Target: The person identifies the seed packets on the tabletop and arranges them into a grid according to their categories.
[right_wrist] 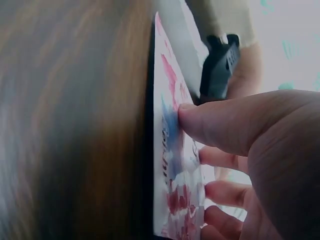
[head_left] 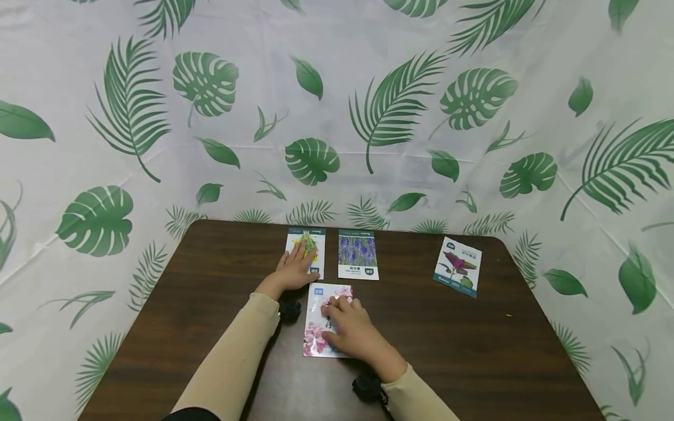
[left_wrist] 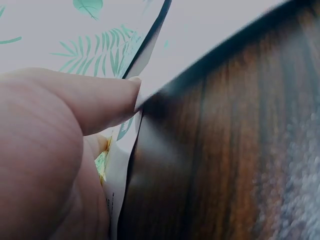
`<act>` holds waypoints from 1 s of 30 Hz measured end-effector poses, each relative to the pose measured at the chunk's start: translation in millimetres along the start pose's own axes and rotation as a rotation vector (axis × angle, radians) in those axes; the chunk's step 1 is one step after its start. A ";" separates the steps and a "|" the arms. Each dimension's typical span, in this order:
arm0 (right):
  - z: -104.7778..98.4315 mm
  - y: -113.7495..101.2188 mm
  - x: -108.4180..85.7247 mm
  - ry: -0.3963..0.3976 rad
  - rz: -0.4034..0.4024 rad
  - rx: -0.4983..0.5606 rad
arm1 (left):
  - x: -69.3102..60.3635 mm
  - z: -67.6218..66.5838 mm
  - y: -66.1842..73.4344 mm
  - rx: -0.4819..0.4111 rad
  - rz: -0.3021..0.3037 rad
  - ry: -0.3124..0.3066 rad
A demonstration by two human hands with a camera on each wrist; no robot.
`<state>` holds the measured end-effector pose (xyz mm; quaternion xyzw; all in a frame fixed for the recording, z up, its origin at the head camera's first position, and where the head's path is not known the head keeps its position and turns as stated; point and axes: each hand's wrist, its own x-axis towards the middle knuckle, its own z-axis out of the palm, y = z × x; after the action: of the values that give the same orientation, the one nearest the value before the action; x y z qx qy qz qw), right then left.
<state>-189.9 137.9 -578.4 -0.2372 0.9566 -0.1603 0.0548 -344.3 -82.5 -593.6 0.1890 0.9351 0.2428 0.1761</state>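
Note:
My left hand (head_left: pixel 293 270) lies with extended fingers over a seed packet (head_left: pixel 320 245) picturing yellow flowers. In the left wrist view its thumb (left_wrist: pixel 107 102) is at the packet's edge. Nearer to me is a larger white seed packet (head_left: pixel 316 318) with pink blossoms, lying on the table. My right hand (head_left: pixel 354 327) rests on that packet's face, fingers spread and slightly bent. The right wrist view shows the thumb and fingertips touching the printed side of the pink packet (right_wrist: pixel 172 145). Part of each packet's picture is hidden by a hand.
A purple-flower seed packet (head_left: pixel 358 255) lies right of the yellow-flower one. Farther right, a packet with a magenta plant (head_left: pixel 457 266) lies at a slant. The dark wooden table (head_left: pixel 421 339) meets a leaf-patterned cloth (head_left: pixel 326 117) at its back edge.

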 end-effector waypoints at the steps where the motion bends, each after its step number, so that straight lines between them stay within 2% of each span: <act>1: 1.0 -2.5 0.6 0.001 -0.008 -0.010 | -0.3 -0.1 0.6 0.001 0.000 -0.001; 7: 4.2 -20.1 0.4 0.014 -0.078 -0.057 | -3.2 -1.3 2.9 0.005 0.000 0.006; 11: 5.9 -26.1 -1.8 -0.027 -0.105 -0.001 | -2.4 -1.7 0.7 0.008 -0.008 0.005; 17: 5.0 -29.5 -4.4 -0.088 -0.076 0.095 | -1.0 -0.8 -0.3 -0.008 -0.003 0.002; 21: 4.6 -25.6 -5.9 -0.069 -0.170 0.194 | -2.2 -0.9 -0.6 -0.013 -0.002 0.013; 23: 11.9 -16.0 -5.3 -0.021 -0.251 0.222 | -2.7 -1.2 -0.4 -0.017 0.004 0.015; 25: 12.4 -12.4 -5.8 0.002 -0.291 0.269 | -3.1 -1.6 0.0 -0.022 0.006 0.011; 27: 12.9 -10.2 -6.0 0.001 -0.290 0.293 | -3.5 -2.0 0.4 -0.029 0.006 0.007; 30: 5.5 -15.9 -6.7 -0.053 -0.212 0.331 | -4.0 -2.9 1.6 -0.038 0.003 0.003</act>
<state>-176.1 126.2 -578.1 -0.3287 0.8850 -0.3139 0.1011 -341.6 -84.1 -589.5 0.1867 0.9302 0.2612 0.1781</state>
